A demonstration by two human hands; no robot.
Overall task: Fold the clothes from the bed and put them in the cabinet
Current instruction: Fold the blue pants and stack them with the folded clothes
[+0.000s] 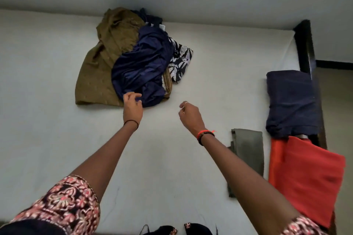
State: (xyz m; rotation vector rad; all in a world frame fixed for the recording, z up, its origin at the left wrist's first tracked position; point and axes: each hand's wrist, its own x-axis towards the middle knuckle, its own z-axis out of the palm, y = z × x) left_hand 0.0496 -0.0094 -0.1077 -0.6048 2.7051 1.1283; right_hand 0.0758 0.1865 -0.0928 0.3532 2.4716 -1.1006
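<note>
Head view: reaching with a loosely curled, empty left hand [132,108] for the near edge of the navy garment [141,70] topping the unfolded heap [107,59] on the bed [47,120], probably to drag it closer. Hovering the slack, empty right hand [189,113] to help. Keeping folded clothes [305,179] aside at right.

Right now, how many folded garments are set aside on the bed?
3, all at the right edge of the bed: a navy garment farthest, a red-orange garment nearest, and a grey-green garment just left of those. Others could lie hidden under them.
</note>
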